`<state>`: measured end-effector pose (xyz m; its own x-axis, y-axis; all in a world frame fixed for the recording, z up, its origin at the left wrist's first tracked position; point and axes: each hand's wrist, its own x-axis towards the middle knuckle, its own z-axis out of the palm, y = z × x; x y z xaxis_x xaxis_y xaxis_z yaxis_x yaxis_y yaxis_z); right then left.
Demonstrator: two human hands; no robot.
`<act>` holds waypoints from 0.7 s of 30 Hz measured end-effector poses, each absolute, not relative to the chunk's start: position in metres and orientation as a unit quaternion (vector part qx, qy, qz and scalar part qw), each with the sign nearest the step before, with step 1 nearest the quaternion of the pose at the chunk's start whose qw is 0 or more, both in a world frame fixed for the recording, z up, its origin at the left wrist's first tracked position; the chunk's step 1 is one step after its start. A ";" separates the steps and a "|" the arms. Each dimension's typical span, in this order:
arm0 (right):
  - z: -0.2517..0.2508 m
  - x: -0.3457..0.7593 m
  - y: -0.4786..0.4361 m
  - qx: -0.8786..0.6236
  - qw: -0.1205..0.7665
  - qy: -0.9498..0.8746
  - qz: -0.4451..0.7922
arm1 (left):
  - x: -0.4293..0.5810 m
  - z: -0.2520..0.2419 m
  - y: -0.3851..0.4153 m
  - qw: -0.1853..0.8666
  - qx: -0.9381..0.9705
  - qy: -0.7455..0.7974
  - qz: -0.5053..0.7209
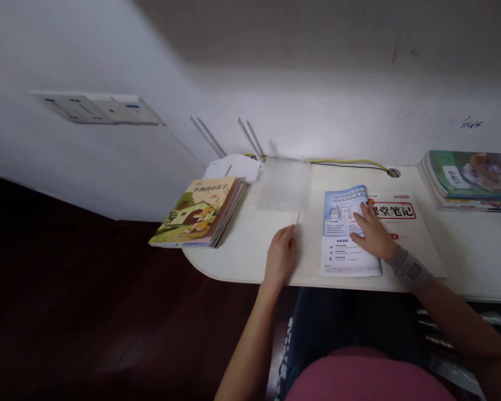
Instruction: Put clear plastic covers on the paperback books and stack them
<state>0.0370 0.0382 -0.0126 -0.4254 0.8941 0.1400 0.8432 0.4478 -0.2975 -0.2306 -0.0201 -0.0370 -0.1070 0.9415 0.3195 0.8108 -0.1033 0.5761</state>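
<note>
My left hand (280, 253) is closed at the left edge of a clear plastic sheet (284, 185), near the front of the desk. The sheet's hazy upper part lies toward the wall, and its lower extent is hard to make out. My right hand (373, 231), with a grey band on the wrist, rests with fingers spread on a blue-and-white printed leaflet (346, 256). Under and beside the leaflet lies a white workbook (417, 239) with a red-framed title, partly hidden by the hand and the leaflet.
A stack of picture books (196, 214) sits at the desk's rounded left end, beside a white router (234, 167) with upright antennas. More books (470, 178) are piled at the right. A yellow cable (350, 161) runs along the wall to a hole in the desk (451, 250).
</note>
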 end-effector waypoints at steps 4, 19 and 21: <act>-0.007 0.026 0.032 -0.513 0.136 -0.845 0.058 | -0.230 -0.033 -0.021 0.104 0.649 0.666 0.354; -0.024 0.055 0.036 -0.478 0.268 -0.815 0.189 | -0.234 -0.034 -0.024 0.121 0.644 0.662 0.364; -0.027 0.072 0.032 -0.455 0.232 -0.843 0.170 | -0.235 -0.035 -0.023 0.134 0.640 0.663 0.364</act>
